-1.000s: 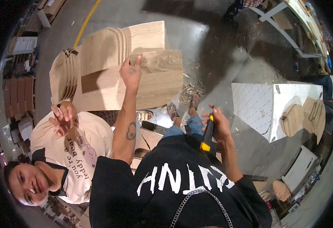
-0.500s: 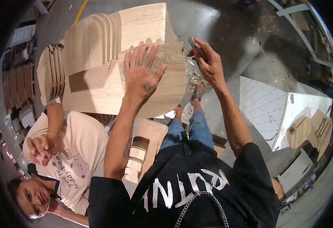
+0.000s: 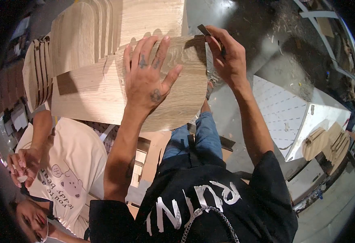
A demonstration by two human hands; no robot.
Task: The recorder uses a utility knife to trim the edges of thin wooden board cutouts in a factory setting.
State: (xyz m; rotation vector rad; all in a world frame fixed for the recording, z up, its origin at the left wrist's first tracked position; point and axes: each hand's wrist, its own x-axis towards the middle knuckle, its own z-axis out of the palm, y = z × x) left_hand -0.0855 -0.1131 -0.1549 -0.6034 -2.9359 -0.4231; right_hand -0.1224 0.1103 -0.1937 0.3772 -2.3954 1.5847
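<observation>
My left hand [image 3: 147, 79] lies flat with spread fingers on a wood-grain panel [image 3: 181, 101] with a rounded near right end. At the panel's far right corner, my right hand [image 3: 230, 56] pinches a small flat dark strip [image 3: 203, 29], blade-like in shape; its exact kind does not show. The strip's tip points up and left, close to the panel's edge. Beyond my left hand, several rounded wood-grain boards [image 3: 76, 36] lie in an overlapping stack on a larger pale board [image 3: 149, 18].
More rounded pieces [image 3: 35, 73] stand stacked at the left. A person in a cream shirt [image 3: 78, 150] is close on my left, one hand [image 3: 21, 164] raised. Thin shavings litter the floor by my foot. On the right stands a white box [image 3: 280, 115] with wooden pieces [image 3: 313, 143] beside it.
My right hand has come to the panel's far right corner, and the strip in it has turned. My left hand stays flat on the panel. The view has shifted slightly.
</observation>
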